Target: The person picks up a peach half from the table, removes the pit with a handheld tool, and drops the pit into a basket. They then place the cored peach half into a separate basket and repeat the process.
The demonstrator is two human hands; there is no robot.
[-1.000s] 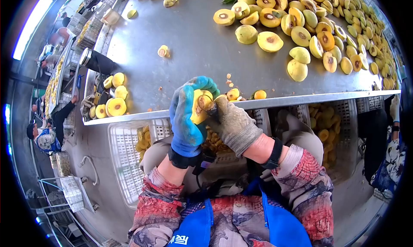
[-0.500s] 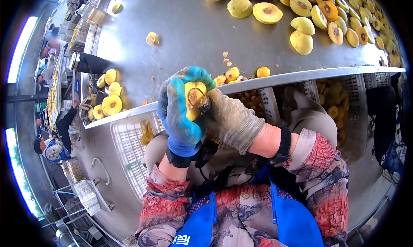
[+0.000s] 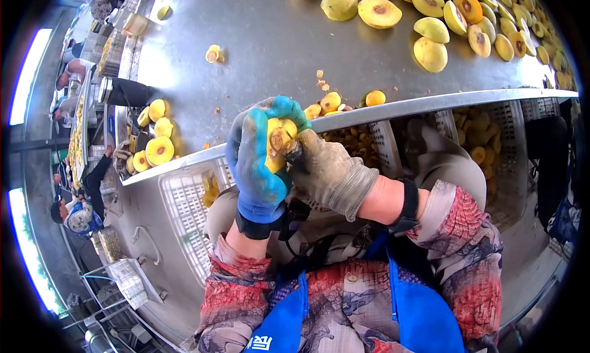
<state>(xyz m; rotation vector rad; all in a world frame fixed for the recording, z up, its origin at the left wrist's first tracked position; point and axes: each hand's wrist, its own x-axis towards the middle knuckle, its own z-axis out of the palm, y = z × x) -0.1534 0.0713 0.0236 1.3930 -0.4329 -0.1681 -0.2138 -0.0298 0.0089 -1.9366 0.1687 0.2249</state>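
My left hand (image 3: 251, 159), in a blue rubber-coated glove, is closed around a yellow peach half (image 3: 273, 160) with its cut face up. A brown pit area shows in the middle of that half. My right hand (image 3: 332, 171), in a soiled knit glove, grips a small pitting tool (image 3: 295, 154) with a dark handle. Its working end meets the fruit at the pit; the tip is hidden there. Both hands are close together just off the table's near edge.
The metal table (image 3: 264, 51) carries many peach halves (image 3: 380, 13) at the upper right, a few at its left corner (image 3: 160, 150), and scraps near the rim. White plastic crates (image 3: 190, 211) stand below the edge. A dark cylinder (image 3: 126, 91) lies at left. Other people work far left.
The tool has turned slightly at the pit, and a flap of yellow flesh now shows beside it. Both hands stay in nearly the same place.
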